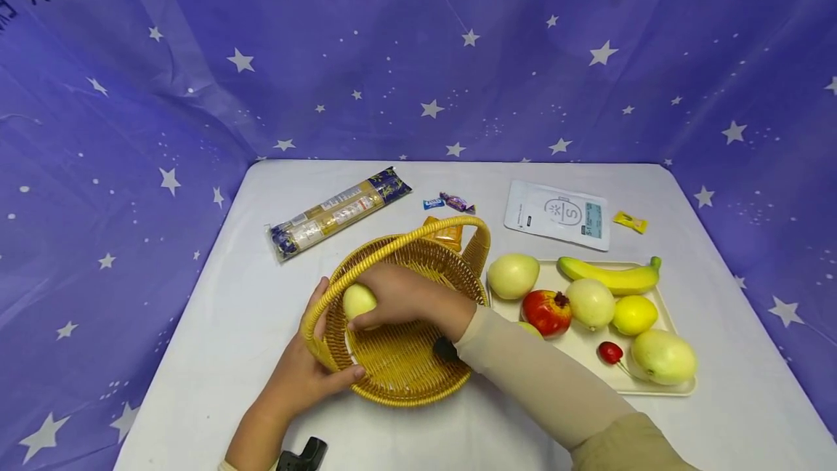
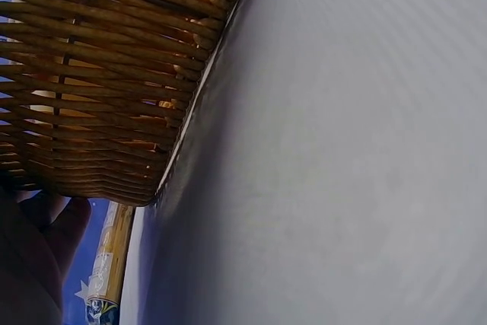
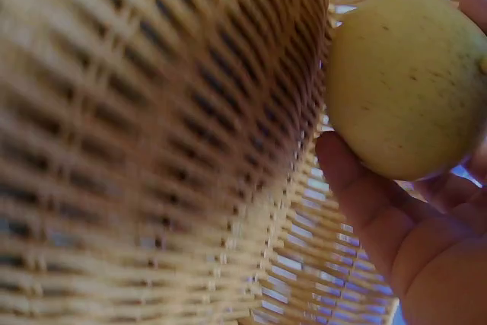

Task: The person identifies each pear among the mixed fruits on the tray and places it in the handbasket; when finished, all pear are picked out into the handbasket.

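A yellow wicker basket point(image 1: 405, 365) with an arched handle stands on the white table. My left hand point(image 1: 294, 376) holds its left side, thumb over the rim and fingers along the outside. In the left wrist view the fingers touch the outer weave of the basket point(image 2: 99, 89). Inside the basket, my right hand point(image 1: 399, 293) grips a pale yellow-green round fruit point(image 1: 359, 304) near the left wall. The right wrist view shows this fruit point(image 3: 407, 85) between thumb and fingers, close against the weave.
Right of the basket, a cream tray point(image 1: 575, 369) bears a banana point(image 1: 611, 277), pomegranate point(image 1: 546, 313), lemon point(image 1: 634, 315), small red fruit point(image 1: 609, 352) and several pale fruits. Behind lie a noodle pack point(image 1: 340, 213), wrapped candies point(image 1: 458, 202), an orange packet point(image 1: 447, 235), a white pouch point(image 1: 556, 214) and a yellow packet point(image 1: 631, 222).
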`<state>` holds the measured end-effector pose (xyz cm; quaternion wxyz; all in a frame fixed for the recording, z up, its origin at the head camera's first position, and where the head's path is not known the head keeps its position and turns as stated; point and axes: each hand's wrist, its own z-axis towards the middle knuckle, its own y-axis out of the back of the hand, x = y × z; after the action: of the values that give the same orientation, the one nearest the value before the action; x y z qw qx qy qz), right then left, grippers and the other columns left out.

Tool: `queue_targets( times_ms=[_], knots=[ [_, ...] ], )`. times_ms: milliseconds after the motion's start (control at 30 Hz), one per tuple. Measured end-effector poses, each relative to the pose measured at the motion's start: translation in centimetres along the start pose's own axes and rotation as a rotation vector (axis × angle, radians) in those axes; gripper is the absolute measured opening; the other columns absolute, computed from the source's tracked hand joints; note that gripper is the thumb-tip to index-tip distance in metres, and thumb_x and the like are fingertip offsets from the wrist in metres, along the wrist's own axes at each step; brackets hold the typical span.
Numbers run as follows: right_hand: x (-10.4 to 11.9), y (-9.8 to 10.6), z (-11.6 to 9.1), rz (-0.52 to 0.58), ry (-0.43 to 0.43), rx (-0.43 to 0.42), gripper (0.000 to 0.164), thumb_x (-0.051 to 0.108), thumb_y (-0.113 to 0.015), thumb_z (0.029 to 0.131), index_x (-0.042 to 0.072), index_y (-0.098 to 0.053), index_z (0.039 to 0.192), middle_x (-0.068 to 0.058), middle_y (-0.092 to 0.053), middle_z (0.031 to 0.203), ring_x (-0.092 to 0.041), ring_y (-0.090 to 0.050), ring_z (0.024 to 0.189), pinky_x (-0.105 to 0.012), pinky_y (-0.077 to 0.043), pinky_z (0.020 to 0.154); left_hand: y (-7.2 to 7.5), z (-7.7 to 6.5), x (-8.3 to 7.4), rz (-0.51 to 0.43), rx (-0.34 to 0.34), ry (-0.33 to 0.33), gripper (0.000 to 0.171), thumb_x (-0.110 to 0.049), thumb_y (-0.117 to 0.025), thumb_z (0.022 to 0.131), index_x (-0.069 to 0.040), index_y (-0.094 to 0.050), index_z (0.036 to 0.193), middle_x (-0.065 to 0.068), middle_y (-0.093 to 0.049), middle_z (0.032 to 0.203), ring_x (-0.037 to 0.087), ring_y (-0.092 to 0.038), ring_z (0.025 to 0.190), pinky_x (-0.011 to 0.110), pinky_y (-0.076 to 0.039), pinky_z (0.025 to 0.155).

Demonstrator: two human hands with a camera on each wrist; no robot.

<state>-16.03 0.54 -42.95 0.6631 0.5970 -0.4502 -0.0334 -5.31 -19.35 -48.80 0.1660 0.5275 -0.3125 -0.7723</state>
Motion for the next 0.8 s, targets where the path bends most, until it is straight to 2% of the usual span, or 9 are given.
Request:
queue_targets(
  times_ms=[167, 300, 467, 567, 633, 733, 800],
  knots=[
    [0.5, -0.5, -0.1, 0.017, 0.056, 0.086, 0.056, 0.049, -0.079, 0.075, 0.018, -0.06, 0.118, 0.008, -0.057, 0.105, -0.005, -0.053, 0.089, -0.019, -0.047, 0.071, 0.0, -0.1, 0.0, 0.022, 0.013, 0.006, 0.125, -0.04, -0.088, 0.062, -0.022, -0.008, 0.157, 0.001, 0.0, 0.162, 0.022, -0.029, 0.141, 0.026, -0.028, 0.109],
    [0.8, -1.1, 0.1, 0.053, 0.096, 0.135, 0.057, 0.051, -0.079, 0.075, 0.019, -0.057, 0.116, 0.009, -0.054, 0.107, -0.005, -0.053, 0.09, -0.018, -0.047, 0.07, 0.1, -0.2, 0.0, 0.046, 0.01, 0.016, 0.124, -0.039, -0.088, 0.063, -0.024, -0.009, 0.157, 0.001, 0.0, 0.162, 0.022, -0.032, 0.139, 0.036, -0.037, 0.105],
    [1.3, -1.4, 0.3, 0.023, 0.094, 0.165, 0.062, 0.054, -0.077, 0.075, 0.019, -0.055, 0.121, 0.008, -0.051, 0.11, -0.005, -0.052, 0.089, -0.018, -0.046, 0.069, 0.3, -0.2, -0.1, 0.073, 0.001, 0.016, 0.125, -0.04, -0.088, 0.063, -0.023, -0.007, 0.157, 0.002, -0.001, 0.162, 0.022, -0.035, 0.137, 0.042, -0.043, 0.1],
    [1.4, -1.2, 0.2, 0.015, 0.098, 0.165, 0.062, 0.055, -0.074, 0.078, 0.019, -0.055, 0.125, 0.007, -0.053, 0.116, -0.005, -0.052, 0.094, -0.018, -0.046, 0.075, 0.3, -0.2, -0.2, 0.071, -0.001, 0.013, 0.126, -0.04, -0.088, 0.063, -0.022, -0.005, 0.157, 0.001, -0.002, 0.162, 0.023, -0.033, 0.138, 0.044, -0.041, 0.101],
    [1.5, -0.8, -0.1, 0.018, 0.098, 0.153, 0.062, 0.055, -0.069, 0.082, 0.017, -0.054, 0.129, 0.005, -0.054, 0.123, -0.006, -0.052, 0.104, -0.02, -0.045, 0.085, 0.3, -0.1, -0.2, 0.074, -0.003, 0.005, 0.127, -0.039, -0.088, 0.063, -0.021, -0.004, 0.157, 0.002, -0.002, 0.162, 0.025, -0.031, 0.139, 0.045, -0.038, 0.104],
    [1.5, 0.4, -0.9, 0.019, 0.093, 0.124, 0.064, 0.056, -0.062, 0.088, 0.017, -0.052, 0.137, 0.003, -0.051, 0.134, -0.009, -0.049, 0.118, -0.025, -0.04, 0.099, 0.3, -0.1, -0.1, 0.065, -0.003, 0.005, 0.128, -0.04, -0.088, 0.063, -0.02, -0.004, 0.157, 0.001, -0.002, 0.162, 0.025, -0.026, 0.142, 0.037, -0.03, 0.11],
    [1.5, 1.6, -1.9, 0.024, 0.081, 0.098, 0.064, 0.057, -0.058, 0.09, 0.018, -0.05, 0.14, 0.003, -0.049, 0.139, -0.011, -0.045, 0.125, -0.029, -0.037, 0.104, 0.2, -0.1, -0.1, 0.065, -0.003, 0.005, 0.129, -0.04, -0.088, 0.062, -0.021, -0.004, 0.157, 0.001, -0.002, 0.162, 0.025, -0.025, 0.142, 0.033, -0.028, 0.111]
  ],
)
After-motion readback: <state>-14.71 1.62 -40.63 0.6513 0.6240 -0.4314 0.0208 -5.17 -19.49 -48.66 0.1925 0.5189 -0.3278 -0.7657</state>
